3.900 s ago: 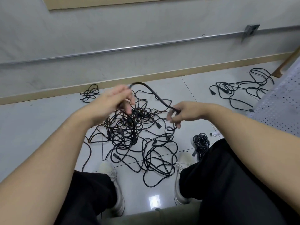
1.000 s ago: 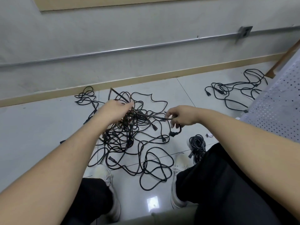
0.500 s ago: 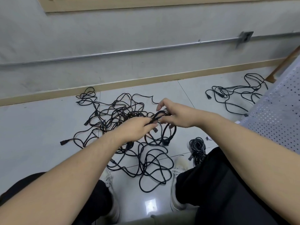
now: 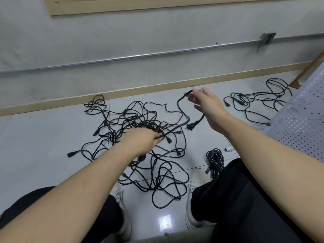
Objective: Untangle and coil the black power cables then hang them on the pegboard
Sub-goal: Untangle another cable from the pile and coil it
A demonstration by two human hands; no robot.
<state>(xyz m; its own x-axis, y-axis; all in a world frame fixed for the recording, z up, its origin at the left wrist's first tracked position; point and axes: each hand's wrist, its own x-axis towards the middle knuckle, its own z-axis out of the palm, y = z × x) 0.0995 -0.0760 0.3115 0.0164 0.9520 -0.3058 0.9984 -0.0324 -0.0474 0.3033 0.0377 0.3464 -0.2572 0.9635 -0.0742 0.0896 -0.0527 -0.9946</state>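
In the middle of the frame, on the floor: a big knot of thin black rubber power cables (image 4: 140,135), lying between the person's feet, plugs poking out at its edges.
Floor: pale glossy tiles (image 4: 43,137), a ceiling light mirrored at bottom centre; likely chosen so the long leads can spread out.
Wall: grey plaster with a metal conduit pipe (image 4: 140,56) running across and a beige skirting strip below.
Pegboard: a white perforated panel (image 4: 298,123) at the right edge, nothing visibly hanging on it.
Second tangle: loose black leads (image 4: 259,102) at upper right, well apart from the main knot.
Coiled cable: one tidy black bundle (image 4: 215,159) beside the right shoe, apparently finished, not hung.
Left hand (image 4: 142,142): fingers curled into the knot's centre, gripping it, probably to anchor it.
Right hand (image 4: 206,104): raised, fingertips pinching a freed black cable end (image 4: 180,106), its plug dangling below, seemingly drawing one lead clear.
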